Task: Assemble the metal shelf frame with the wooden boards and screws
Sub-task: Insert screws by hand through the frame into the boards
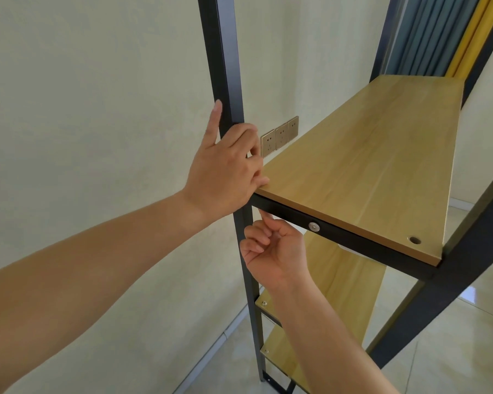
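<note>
Left hand (pixel 225 169): is grasping the post (pixel 224 66) where it meets the board's near-left corner, forefinger lying straight up the post's left face, the other fingers wrapping round to its far side; the lowest fingertip is touching the board's corner.
Post: is standing upright close to the wall, running out of view at the top.
Right hand (pixel 271 251): is reaching up under the rail (pixel 353 243), fingers curled and thumb tip meeting the rail's underside just beside the post; whether a screw is pinched there cannot be told, as the fingertips are hiding that spot.
Board (pixel 362 166): is lying flat on the rail at chest height, spanning from the post to the leg on the right.
Bolt (pixel 314 226): is sitting in the rail's front face, seemingly seated.
Hole (pixel 414 239): is showing open at the board's near-right corner, no screw in it yet.
Lower boards (pixel 350 282): are resting beneath, two with screw heads visible at their left corners.
Leg (pixel 450 285): is slanting up to the right.
Step in hand (judged): fastening the board's left corner from below.
Doing it well: keeping the post steady with the left hand, holding the corner aligned over the rail, starting any screw straight by fingertip before tightening, then moving on to the open hole.
</note>
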